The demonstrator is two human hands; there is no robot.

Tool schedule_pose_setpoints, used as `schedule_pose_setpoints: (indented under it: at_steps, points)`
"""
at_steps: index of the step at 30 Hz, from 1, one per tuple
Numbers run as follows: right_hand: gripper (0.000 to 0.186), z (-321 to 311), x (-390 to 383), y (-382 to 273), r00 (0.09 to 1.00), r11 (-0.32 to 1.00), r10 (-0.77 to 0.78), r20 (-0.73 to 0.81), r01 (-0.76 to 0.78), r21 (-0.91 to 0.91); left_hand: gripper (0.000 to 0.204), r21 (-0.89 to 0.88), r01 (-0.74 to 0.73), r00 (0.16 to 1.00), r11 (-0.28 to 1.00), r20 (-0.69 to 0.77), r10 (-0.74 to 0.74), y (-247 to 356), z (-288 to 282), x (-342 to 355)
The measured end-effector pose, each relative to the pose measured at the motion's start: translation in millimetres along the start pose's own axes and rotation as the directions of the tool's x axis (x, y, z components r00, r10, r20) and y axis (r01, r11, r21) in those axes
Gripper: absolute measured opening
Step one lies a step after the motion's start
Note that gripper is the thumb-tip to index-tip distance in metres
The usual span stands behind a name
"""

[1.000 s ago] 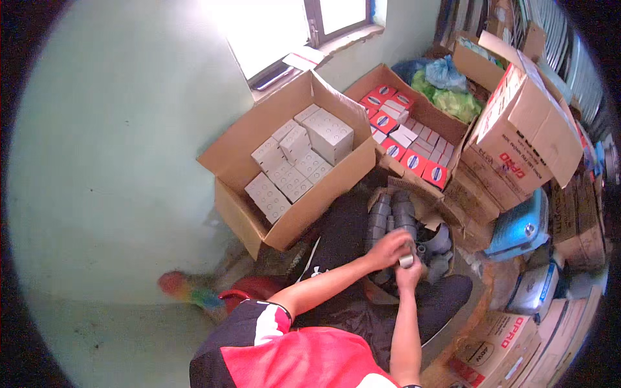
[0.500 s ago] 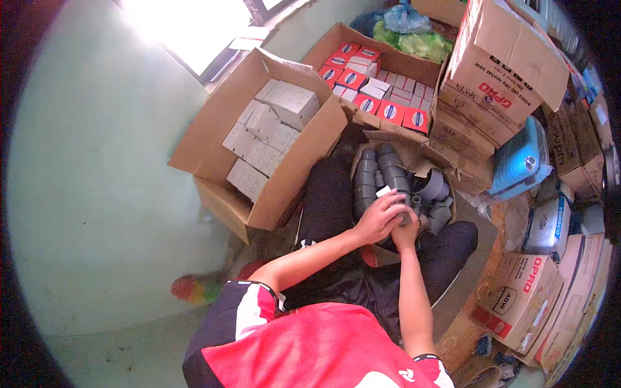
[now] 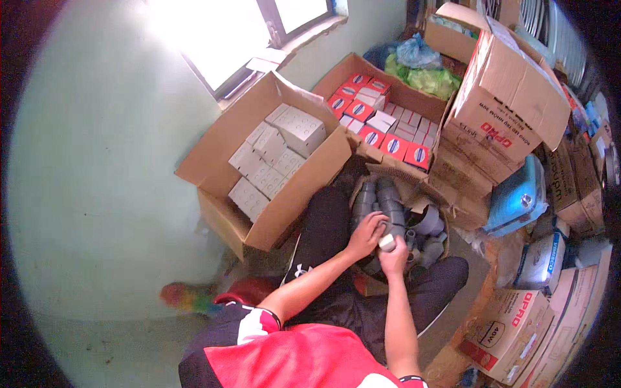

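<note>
My right hand [image 3: 392, 255] grips a small pale piece [image 3: 387, 242], too small to name exactly, over an open carton of grey pipe fittings [image 3: 435, 251]. Just left of it, my left hand [image 3: 366, 238] is bent at the fingers over a grey fitting, and what it holds is hidden. Stacked grey fittings [image 3: 391, 198] lie behind both hands, between my dark-trousered legs.
An open carton of white boxes [image 3: 208, 216] stands ahead left, another of red and white boxes [image 3: 394, 150] behind. Tall cartons [image 3: 492, 115], a blue plastic case [image 3: 517, 194] and flat cartons [image 3: 504, 333] crowd the right. A wall and window bound the left and back.
My left hand has shifted down and left from atop my right hand, uncovering the pale piece. The view has swung up and back since the earlier frames.
</note>
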State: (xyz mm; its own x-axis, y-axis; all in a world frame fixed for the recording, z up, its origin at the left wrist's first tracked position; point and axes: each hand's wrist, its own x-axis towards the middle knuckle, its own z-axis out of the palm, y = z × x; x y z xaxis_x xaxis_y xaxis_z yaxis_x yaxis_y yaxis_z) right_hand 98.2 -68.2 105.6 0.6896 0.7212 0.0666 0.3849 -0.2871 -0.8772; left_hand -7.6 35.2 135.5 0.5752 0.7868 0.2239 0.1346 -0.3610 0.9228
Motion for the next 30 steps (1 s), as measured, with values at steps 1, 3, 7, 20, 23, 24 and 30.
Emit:
schedule_pose_setpoints:
  at_steps: [1,3,7,20,23,24,30]
  points:
    - [0.018,2,1,1,0.994,0.994,-0.106,-0.036,0.105,-0.016,0.027,0.039,-0.01,1.0,0.999,-0.023,0.011,-2,1,1]
    - [0.018,2,3,4,0.999,0.999,0.037,-0.037,-0.037,0.015,0.027,0.11,-0.19,0.976,0.976,0.133,0.175,-6,3,5]
    - [0.031,2,10,17,0.997,0.998,0.068,0.027,-0.068,-0.005,0.027,0.025,-0.164,0.959,0.986,0.239,0.154,-13,3,13]
    - [0.044,1,10,24,0.988,0.989,0.096,0.119,-0.081,-0.12,0.03,0.048,-0.041,0.999,0.998,0.019,0.04,-33,11,17]
    - [0.046,-14,11,23,0.964,0.965,0.006,0.267,-0.075,0.253,0.034,-0.242,0.349,0.912,0.906,-0.134,-0.387,-64,11,35]
    - [0.049,-23,9,24,0.943,0.876,0.039,0.331,-0.191,0.443,0.034,-0.369,0.516,0.804,0.773,-0.104,-0.586,-72,12,37]
    - [0.071,-61,0,29,0.855,0.233,0.08,0.512,-0.515,0.825,0.039,-0.735,0.582,0.774,0.348,0.368,-0.516,-83,18,26]
